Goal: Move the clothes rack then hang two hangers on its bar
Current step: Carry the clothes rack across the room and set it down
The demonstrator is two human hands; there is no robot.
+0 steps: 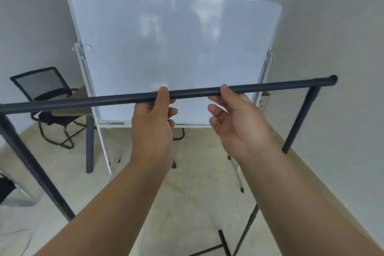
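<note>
Dark grey, the clothes rack's bar [187,92] runs across in front of the whiteboard [166,52]. The left hand [154,118] and right hand [234,116] both touch it near its middle, thumbs on top, fingers loosely curled beneath and not clamped.

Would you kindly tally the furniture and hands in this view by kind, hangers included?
Clothes rack: 1
Whiteboard on a stand: 1
Mesh-back chair: 1
Hands near the rack's bar: 2, left hand, right hand
Hangers: 0 visible
Total: 5
</note>
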